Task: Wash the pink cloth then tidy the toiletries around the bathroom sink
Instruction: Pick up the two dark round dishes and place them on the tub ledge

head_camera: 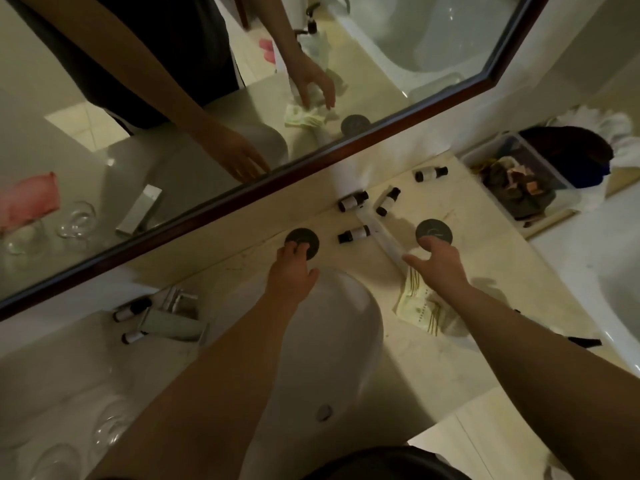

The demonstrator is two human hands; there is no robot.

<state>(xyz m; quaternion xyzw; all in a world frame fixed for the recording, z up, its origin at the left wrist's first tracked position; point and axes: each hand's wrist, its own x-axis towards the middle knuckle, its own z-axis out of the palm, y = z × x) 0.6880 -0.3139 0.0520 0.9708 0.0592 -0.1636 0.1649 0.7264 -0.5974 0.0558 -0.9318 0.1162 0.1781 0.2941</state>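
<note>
Sink (356, 327) under my arms | left grip (291, 271) fingertips pressing dark disc (302, 241) on table (485, 268); right grip (440, 263) released, fingers on second disc (434, 231), above paper packet (415, 306) | bottles (353, 200) scattered near mirror (242, 188); pink cloth (27, 199) visible only as reflection

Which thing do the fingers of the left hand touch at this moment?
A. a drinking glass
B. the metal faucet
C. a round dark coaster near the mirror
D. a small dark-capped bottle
C: the left hand reaches over the sink and its fingertips lie on the round dark coaster just below the mirror frame, apart from the nearest small bottle and the faucet.
</note>
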